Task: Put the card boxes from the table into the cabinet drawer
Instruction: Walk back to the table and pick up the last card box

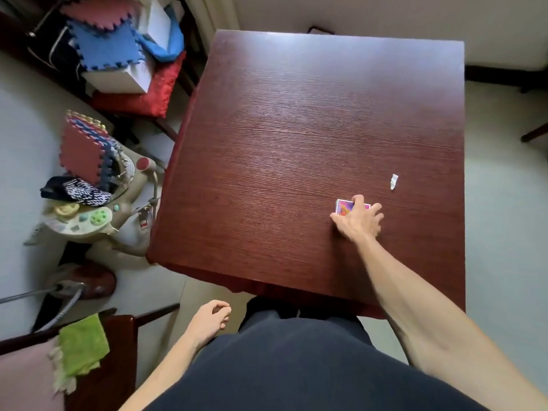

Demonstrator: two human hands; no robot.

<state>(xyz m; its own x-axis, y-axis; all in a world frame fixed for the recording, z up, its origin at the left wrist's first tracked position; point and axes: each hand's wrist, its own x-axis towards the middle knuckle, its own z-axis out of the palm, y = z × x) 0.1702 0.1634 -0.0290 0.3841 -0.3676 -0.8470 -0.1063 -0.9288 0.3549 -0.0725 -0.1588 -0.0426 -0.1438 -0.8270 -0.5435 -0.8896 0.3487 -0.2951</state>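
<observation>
Dark-red wood bench (296, 143) carries one pink card box (344, 207) near its right front. Your right hand (358, 222) covers it, fingers (359, 200) draped over its edges, seemingly mid-pickup. Left hand (210, 318) hangs loosely curled, empty. Next: lift, then find the drawer, unseen here.

**Open tabletop, crowded left floor**

The table (296, 143) is bare across its far and left parts. On it lie only a card box (345, 207), under the right hand (357, 222), and a paper scrap (393, 181) just beyond. Left of the table, foam mats (86, 149), a toy (89, 218) and a cushion (148, 96) crowd the floor.
</observation>
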